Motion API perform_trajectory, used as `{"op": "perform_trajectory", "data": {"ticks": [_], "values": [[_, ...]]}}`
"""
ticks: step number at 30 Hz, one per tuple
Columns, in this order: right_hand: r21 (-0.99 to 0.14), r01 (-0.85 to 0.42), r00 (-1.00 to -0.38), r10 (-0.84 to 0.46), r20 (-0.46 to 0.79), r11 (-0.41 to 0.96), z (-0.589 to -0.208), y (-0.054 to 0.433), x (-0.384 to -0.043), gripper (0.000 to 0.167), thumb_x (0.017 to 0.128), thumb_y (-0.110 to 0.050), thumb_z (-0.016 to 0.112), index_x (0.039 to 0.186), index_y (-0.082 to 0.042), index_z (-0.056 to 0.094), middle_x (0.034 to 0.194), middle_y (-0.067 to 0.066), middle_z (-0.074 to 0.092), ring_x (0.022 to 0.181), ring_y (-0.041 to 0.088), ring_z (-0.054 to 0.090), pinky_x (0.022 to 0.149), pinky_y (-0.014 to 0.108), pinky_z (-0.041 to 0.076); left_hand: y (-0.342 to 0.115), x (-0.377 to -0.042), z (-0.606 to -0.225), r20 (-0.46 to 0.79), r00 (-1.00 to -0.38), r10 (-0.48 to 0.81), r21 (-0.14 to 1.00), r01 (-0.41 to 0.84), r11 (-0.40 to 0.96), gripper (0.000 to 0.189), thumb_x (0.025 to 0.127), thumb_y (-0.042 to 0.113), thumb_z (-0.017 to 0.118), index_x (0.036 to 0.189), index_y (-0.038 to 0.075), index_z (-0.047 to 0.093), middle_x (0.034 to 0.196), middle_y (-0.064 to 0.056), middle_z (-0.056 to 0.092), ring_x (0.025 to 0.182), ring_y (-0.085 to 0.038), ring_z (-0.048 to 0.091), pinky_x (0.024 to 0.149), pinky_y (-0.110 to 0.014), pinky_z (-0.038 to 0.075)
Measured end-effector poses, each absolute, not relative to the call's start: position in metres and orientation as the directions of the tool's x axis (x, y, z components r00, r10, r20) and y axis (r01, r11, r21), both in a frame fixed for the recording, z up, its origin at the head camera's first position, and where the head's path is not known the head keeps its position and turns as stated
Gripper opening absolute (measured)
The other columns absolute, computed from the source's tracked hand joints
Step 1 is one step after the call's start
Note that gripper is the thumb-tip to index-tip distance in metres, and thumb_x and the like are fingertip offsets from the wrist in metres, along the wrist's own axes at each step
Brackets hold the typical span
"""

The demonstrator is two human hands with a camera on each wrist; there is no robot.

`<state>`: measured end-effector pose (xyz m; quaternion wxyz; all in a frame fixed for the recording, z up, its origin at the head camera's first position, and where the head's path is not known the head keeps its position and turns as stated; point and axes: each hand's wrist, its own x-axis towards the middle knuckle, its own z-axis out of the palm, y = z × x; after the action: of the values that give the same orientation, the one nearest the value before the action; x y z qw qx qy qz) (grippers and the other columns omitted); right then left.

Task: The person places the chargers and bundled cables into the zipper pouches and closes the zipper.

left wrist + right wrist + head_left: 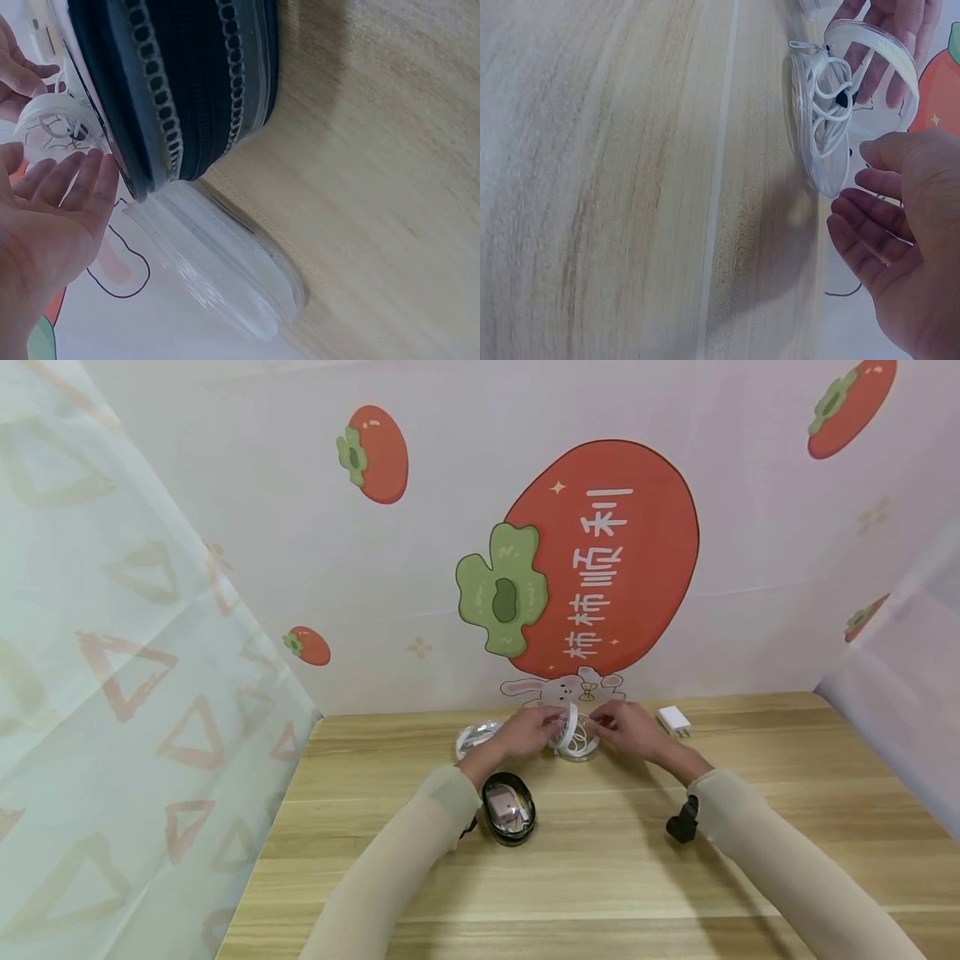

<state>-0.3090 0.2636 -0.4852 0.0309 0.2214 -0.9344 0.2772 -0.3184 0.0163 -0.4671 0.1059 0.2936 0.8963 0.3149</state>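
A clear round zip pouch [810,127] with a coiled white cable [829,112] inside stands near the back of the table, its white-edged lid [572,723] raised. My left hand [525,732] is at the lid, its fairly straight fingers [892,86] showing through the clear plastic in the right wrist view. On the pouch's other side is my right hand [626,728], thumb and fingers loosely bent right by the rim. No object shows between the right fingertips in the right wrist view. A small zip pull [804,46] hangs at the pouch's hinge side.
A second clear pouch [474,737] with a white cable lies left of the left hand. A black-edged pouch [509,808] holding a pinkish block and cable sits nearer, by the left forearm. A white plug adapter [673,721] lies right of the right hand. Printed cloth [427,568] backs the table.
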Motion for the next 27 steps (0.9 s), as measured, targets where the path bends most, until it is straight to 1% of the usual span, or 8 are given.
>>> {"op": "perform_trajectory", "data": {"ticks": [1, 5, 8, 11, 14, 18, 24, 27], "values": [[-0.506, -0.429, -0.901, -0.396, 0.178, 0.748, -0.485, 0.265, -0.309, 0.02, 0.099, -0.011, 0.074, 0.111, 0.005, 0.078, 0.099, 0.012, 0.077, 0.09, 0.026, 0.072, 0.082, 0.05, 0.062, 0.017, -0.318, -0.467, -0.005, -0.804, 0.594, 0.624, 0.462, 0.63, 0.048, 0.113, 0.033, 0.05, 0.157, 0.014, 0.052, 0.155, -0.007, 0.059, 0.141, -0.023, 0.056, 0.118, -0.034, 0.043], [-0.492, -0.42, -0.906, -0.387, 0.174, 0.763, -0.483, 0.271, -0.306, 0.021, 0.098, -0.009, 0.073, 0.113, 0.006, 0.076, 0.101, 0.015, 0.077, 0.091, 0.028, 0.073, 0.082, 0.05, 0.062, 0.021, -0.319, -0.468, -0.005, -0.792, 0.611, 0.601, 0.486, 0.635, 0.055, 0.11, 0.04, 0.057, 0.157, 0.011, 0.052, 0.152, -0.01, 0.061, 0.139, -0.025, 0.058, 0.116, -0.035, 0.046], [-0.49, -0.421, -0.905, -0.387, 0.175, 0.764, -0.48, 0.276, -0.304, 0.022, 0.097, -0.006, 0.073, 0.114, 0.008, 0.076, 0.104, 0.019, 0.077, 0.092, 0.03, 0.074, 0.084, 0.052, 0.062, 0.022, -0.32, -0.469, 0.006, -0.785, 0.62, 0.576, 0.509, 0.639, 0.06, 0.107, 0.04, 0.063, 0.157, 0.01, 0.051, 0.15, -0.011, 0.062, 0.137, -0.026, 0.06, 0.115, -0.036, 0.047], [-0.496, -0.427, -0.903, -0.39, 0.183, 0.756, -0.478, 0.283, -0.304, 0.022, 0.095, -0.003, 0.073, 0.114, 0.009, 0.075, 0.107, 0.022, 0.076, 0.094, 0.033, 0.074, 0.085, 0.053, 0.062, 0.021, -0.321, -0.47, 0.011, -0.786, 0.618, 0.569, 0.513, 0.642, 0.064, 0.106, 0.039, 0.066, 0.159, 0.008, 0.049, 0.15, -0.012, 0.062, 0.137, -0.027, 0.061, 0.114, -0.036, 0.048], [-0.498, -0.439, -0.898, -0.391, 0.204, 0.748, -0.478, 0.29, -0.304, 0.023, 0.094, -0.001, 0.073, 0.114, 0.01, 0.074, 0.108, 0.024, 0.076, 0.094, 0.035, 0.075, 0.085, 0.053, 0.063, 0.021, -0.321, -0.47, 0.008, -0.792, 0.611, 0.584, 0.5, 0.64, 0.068, 0.105, 0.038, 0.067, 0.161, 0.006, 0.044, 0.15, -0.015, 0.062, 0.137, -0.028, 0.061, 0.115, -0.036, 0.048], [-0.51, -0.447, -0.894, -0.386, 0.227, 0.735, -0.477, 0.297, -0.304, 0.024, 0.094, 0.0, 0.073, 0.115, 0.011, 0.074, 0.11, 0.027, 0.075, 0.095, 0.039, 0.074, 0.084, 0.055, 0.062, 0.02, -0.32, -0.469, 0.004, -0.789, 0.615, 0.624, 0.482, 0.614, 0.068, 0.106, 0.034, 0.066, 0.162, 0.004, 0.04, 0.151, -0.017, 0.06, 0.138, -0.03, 0.06, 0.115, -0.037, 0.048], [-0.503, -0.428, -0.904, -0.37, 0.216, 0.751, -0.473, 0.307, -0.302, 0.029, 0.096, -0.004, 0.074, 0.121, 0.01, 0.072, 0.119, 0.027, 0.073, 0.107, 0.045, 0.072, 0.091, 0.059, 0.06, 0.018, -0.321, -0.47, 0.029, -0.777, 0.628, 0.659, 0.488, 0.573, 0.067, 0.108, 0.025, 0.064, 0.165, 0.005, 0.035, 0.156, -0.016, 0.055, 0.138, -0.029, 0.06, 0.115, -0.033, 0.047], [-0.492, -0.438, -0.899, -0.378, 0.222, 0.752, -0.471, 0.312, -0.301, 0.03, 0.096, -0.004, 0.074, 0.122, 0.01, 0.072, 0.122, 0.028, 0.072, 0.112, 0.046, 0.069, 0.094, 0.06, 0.059, 0.017, -0.321, -0.47, 0.05, -0.764, 0.643, 0.652, 0.513, 0.559, 0.065, 0.108, 0.022, 0.063, 0.165, 0.008, 0.035, 0.158, -0.015, 0.054, 0.138, -0.029, 0.06, 0.116, -0.035, 0.047]]}}
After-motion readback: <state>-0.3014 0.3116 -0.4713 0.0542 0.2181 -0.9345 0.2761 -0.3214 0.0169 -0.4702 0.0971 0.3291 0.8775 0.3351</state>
